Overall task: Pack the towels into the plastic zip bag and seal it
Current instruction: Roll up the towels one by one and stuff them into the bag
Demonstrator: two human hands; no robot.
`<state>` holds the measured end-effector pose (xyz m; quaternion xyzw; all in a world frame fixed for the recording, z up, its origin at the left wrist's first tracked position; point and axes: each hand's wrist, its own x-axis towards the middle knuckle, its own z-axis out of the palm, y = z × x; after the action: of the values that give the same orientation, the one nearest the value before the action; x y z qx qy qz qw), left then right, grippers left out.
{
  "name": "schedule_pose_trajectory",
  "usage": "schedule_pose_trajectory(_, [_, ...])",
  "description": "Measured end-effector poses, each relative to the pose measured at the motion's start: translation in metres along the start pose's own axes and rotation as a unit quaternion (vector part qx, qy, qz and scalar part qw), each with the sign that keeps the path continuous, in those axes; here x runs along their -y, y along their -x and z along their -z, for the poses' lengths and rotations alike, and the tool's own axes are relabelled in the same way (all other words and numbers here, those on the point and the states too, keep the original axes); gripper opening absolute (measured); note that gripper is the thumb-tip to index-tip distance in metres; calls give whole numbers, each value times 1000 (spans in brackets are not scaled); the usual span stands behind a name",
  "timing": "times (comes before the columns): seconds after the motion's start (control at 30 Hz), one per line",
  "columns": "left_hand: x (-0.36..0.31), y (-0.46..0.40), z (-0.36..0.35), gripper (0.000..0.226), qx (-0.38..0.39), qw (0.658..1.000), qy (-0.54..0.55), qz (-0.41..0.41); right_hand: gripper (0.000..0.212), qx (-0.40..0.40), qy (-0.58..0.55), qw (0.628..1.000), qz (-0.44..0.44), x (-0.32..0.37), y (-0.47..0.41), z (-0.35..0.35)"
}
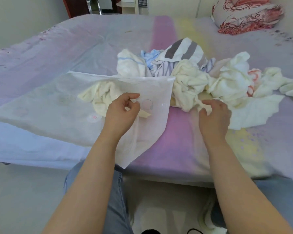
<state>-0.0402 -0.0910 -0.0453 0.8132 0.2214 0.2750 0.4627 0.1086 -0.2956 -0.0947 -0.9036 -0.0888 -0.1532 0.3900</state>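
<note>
Frosted plastic zip bag [61,115] lies flat on the bed [184,141], mouth edge facing right toward the towel heap. One cream towel [101,97] is already inside, seen thru the film. Left hand [123,110] sits at the bag's open edge, thumb & fingers curled, pinching the top layer of plastic. Right hand [213,115] is just right of the bag, fingers curled round a fold of a cream towel [188,88] at the heap's near end. Rest of heap behind & to the right: white towel w/ blue stripe [130,65], light-blue one [150,57], grey-striped one [183,49], more cream ones [235,78]. Floral pillow [245,14] at far right corner of bed.
</note>
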Motion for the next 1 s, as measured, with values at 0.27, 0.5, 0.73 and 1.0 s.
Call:
schedule_pose_trajectory(0.27, [-9,13,-32,27,-58,984,-151,-70,54,124,194,968,-99,-81,-29,21])
schedule_pose_trajectory(0.5, [-6,16,-5,26,-113,978,-162,-61,41,243,-135,961,-6,10,17,43])
schedule_pose_trajectory(0.73, [0,22,49,26,-141,969,-197,-48,63,378,-54,908,170,103,56,-5])
schedule_pose_trajectory(1.0, [16,25,82,21,-156,979,-128,13,49,327,44,918,219,103,94,-36])
